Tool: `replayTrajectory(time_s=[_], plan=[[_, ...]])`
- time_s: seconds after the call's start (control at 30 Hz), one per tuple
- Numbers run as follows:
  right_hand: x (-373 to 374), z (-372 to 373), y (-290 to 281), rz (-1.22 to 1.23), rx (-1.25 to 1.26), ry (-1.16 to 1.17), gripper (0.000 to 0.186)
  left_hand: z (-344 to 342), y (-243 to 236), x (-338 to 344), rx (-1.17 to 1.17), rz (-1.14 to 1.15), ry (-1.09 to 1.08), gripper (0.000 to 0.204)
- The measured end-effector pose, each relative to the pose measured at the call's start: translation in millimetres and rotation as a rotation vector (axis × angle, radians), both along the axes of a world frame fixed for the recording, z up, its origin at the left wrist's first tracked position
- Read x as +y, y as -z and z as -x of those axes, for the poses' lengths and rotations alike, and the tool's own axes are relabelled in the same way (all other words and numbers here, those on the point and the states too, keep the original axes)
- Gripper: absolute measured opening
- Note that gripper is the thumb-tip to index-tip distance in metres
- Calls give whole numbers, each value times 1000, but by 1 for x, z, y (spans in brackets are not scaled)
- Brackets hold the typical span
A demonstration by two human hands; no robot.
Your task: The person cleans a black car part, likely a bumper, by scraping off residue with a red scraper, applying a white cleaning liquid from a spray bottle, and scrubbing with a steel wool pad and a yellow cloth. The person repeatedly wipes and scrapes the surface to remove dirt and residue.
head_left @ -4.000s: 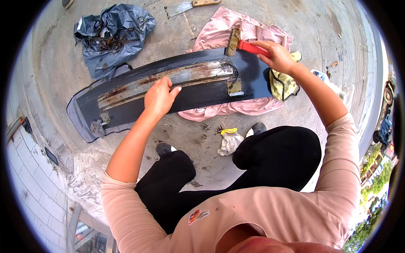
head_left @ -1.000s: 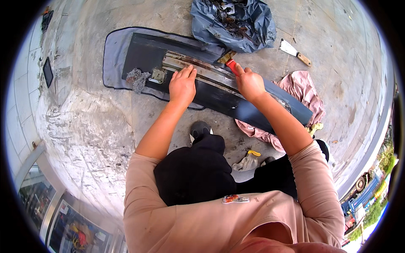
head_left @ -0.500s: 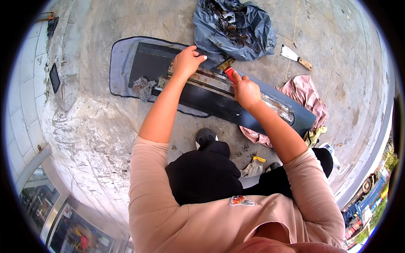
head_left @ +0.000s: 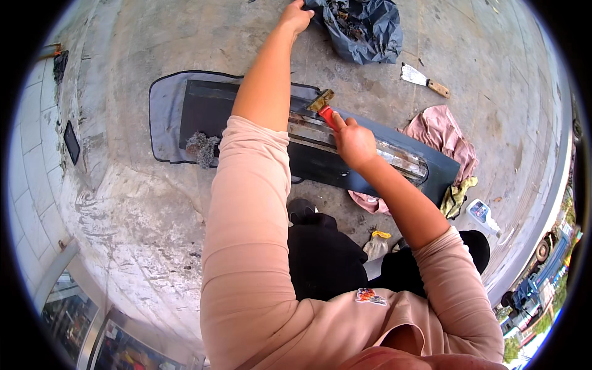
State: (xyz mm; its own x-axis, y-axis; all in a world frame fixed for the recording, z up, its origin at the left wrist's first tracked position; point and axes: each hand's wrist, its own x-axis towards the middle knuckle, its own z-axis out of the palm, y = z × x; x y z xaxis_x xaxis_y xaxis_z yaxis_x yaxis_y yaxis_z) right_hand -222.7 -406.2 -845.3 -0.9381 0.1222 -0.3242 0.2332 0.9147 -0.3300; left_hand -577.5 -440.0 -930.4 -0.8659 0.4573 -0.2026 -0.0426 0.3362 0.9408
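Note:
My left hand [head_left: 296, 18] reaches far forward, its fingers closed on the edge of a dark grey plastic bag [head_left: 369, 38] with brown-black debris inside. In my right hand [head_left: 356, 145] is a scraper [head_left: 327, 111] with a red handle, its wide dirty head turned up and caked with brown residue. It is held above a long dark panel [head_left: 237, 126], which lies on the ground. A rusty, grimy metal strip [head_left: 401, 159] runs along the panel's middle. My left arm covers part of the panel. Steel wool [head_left: 202, 148] rests at the panel's left end.
Beneath the panel lies a grey cloth with black edging [head_left: 163, 117]. A wood-handled putty knife [head_left: 425, 79] is on the concrete to the right. Nearby are a pink cloth [head_left: 441, 132], a yellowish glove [head_left: 456, 197], a white spray bottle [head_left: 482, 216] and another glove [head_left: 375, 246].
My left hand has left the panel and moved forward to take hold of the bag's edge. The scraper stays in my right hand, its head now turned more upward.

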Motion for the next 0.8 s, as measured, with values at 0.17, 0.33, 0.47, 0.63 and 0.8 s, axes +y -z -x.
replayTrajectory(time_s=[0.17,0.33,0.47,0.63,0.8], plan=[[36,-10,11,-63,56,-59,47,-33,-14,-27,340,180,-137,45],[48,10,6,-36,14,-133,48,-147,-67,-150,285,276,-175,34],[52,38,4,-51,32,-246,47,-214,-56,-221,526,597,25,32],[67,35,7,-26,-11,-275,46,-245,-57,-229,711,779,154,36],[52,41,18,-24,53,-280,46,-249,-39,-231,685,775,145,40]])
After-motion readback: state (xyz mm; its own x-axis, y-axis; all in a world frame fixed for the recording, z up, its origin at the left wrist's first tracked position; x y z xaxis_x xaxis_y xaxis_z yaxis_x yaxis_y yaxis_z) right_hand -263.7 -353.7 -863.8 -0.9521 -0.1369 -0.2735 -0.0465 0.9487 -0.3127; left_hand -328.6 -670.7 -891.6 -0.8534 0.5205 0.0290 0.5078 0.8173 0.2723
